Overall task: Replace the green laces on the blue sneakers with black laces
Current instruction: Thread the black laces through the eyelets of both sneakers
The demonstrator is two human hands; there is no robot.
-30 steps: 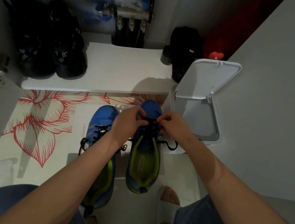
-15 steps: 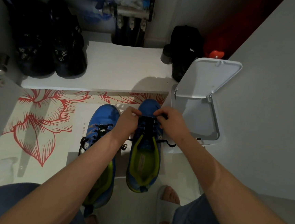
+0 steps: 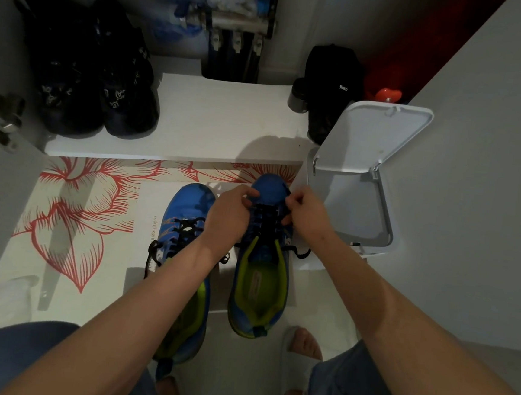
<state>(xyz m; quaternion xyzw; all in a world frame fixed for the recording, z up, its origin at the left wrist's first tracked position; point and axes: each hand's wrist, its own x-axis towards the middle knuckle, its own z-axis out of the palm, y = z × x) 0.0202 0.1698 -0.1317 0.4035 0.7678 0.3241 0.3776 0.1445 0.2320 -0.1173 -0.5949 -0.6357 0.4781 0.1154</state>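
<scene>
Two blue sneakers with lime-green lining stand side by side on the floor, toes pointing away. The right sneaker (image 3: 261, 279) carries a black lace (image 3: 266, 220) across its eyelets, with a loose end (image 3: 300, 252) trailing off its right side. My left hand (image 3: 231, 213) and my right hand (image 3: 306, 214) pinch that lace at the rows nearest the toe, one on each side. The left sneaker (image 3: 185, 219) is laced in black too, and my left forearm covers its heel half. No green laces are in view.
A white bin (image 3: 359, 206) with its lid raised stands just right of the sneakers. A white shelf (image 3: 215, 124) beyond holds dark shoes (image 3: 95, 88) and a black bag (image 3: 328, 86). A floral mat (image 3: 75, 212) lies left. My sandalled feet (image 3: 303, 343) are below.
Both hands have slid forward along the right sneaker, from the middle lace rows to the rows by the toe. The sneakers have stayed put.
</scene>
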